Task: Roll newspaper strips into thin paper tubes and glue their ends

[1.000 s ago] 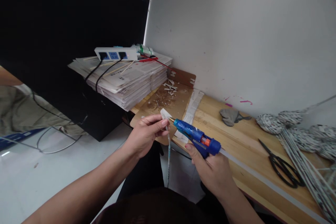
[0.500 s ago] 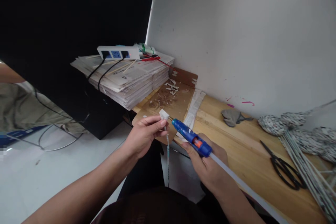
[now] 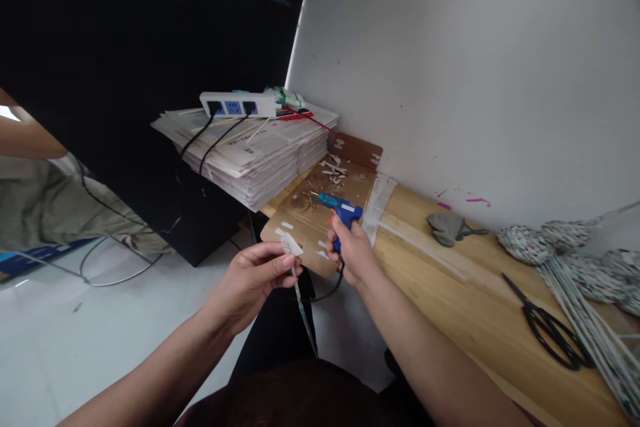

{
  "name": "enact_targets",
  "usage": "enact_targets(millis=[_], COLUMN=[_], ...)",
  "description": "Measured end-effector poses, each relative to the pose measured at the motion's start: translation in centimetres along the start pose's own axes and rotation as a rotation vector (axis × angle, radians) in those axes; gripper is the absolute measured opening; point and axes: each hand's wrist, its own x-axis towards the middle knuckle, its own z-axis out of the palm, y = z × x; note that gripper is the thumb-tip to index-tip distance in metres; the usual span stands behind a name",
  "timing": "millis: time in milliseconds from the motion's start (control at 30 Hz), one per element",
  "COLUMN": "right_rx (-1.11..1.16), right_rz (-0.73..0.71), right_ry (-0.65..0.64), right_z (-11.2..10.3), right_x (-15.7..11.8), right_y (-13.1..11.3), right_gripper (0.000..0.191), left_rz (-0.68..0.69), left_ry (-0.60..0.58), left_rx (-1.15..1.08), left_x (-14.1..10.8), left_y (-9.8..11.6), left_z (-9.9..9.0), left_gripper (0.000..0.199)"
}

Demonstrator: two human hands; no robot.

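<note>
Left hand (image 3: 265, 268) pinches paper strip (image 3: 291, 245) near its flat end, likely light, easily creased, so grip gently there; right hand (image 3: 354, 248) wraps stiff-looking glue gun (image 3: 346, 209) by its handle.

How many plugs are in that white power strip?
2: one black plug sits toward the left end of the power strip, the other black plug right of its middle. Any on its hidden sides cannot be seen.
</note>
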Motion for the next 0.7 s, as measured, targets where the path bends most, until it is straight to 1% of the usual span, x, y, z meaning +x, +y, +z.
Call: enact_targets(millis=[67,133,167,233,333,467,567,633,700], right_rx=[0.128,0.227,0.243,0.270,0.296,0.290,0.224,0.184,0.146], right_rz=[0.085,0.158,0.180,0.213,0.252,0.321,0.340,0.321,0.263], right_ry=[0.045,0.095,0.093,0.066,0.013,-0.004,-0.034,-0.058,-0.075], right_z=[1.4,2.6,3.1,3.8,4.3,4.1,3.4,2.6,1.6], right_x=[1.9,3.6,4.3,5.4,6.1,5.4,3.9,2.4,0.5], right_y=[0.6,0.9,0.9,0.7,-0.1,-1.6,-2.5,-2.6,-2.4], right_gripper=[0.033,0.023,0.021,0.023,0.028,0.028,0.037,0.040,0.039], left_rz=[0.001,-0.005,-0.010,-0.019,-0.021,-0.027,-0.030,-0.032,-0.024], left_ry=[0.011,0.026,0.032,0.039,0.026,0.000,-0.011,-0.003,0.016], left_rx=[-0.007,-0.004,0.002,0.013,0.015,0.012,0.019,0.023,0.012], left_x=[-0.1,-0.2,-0.2,-0.3,-0.3,0.1,0.5,0.9,1.3], left_y=[0.0,0.1,0.1,0.2,0.3,0.2,0.1,0.1,0.2], left_z=[-0.3,-0.5,-0.5,-0.4,-0.1,0.4,0.9,1.4,2.0], left_gripper=[0.007,0.007,0.007,0.007,0.009,0.009,0.009,0.011,0.014])
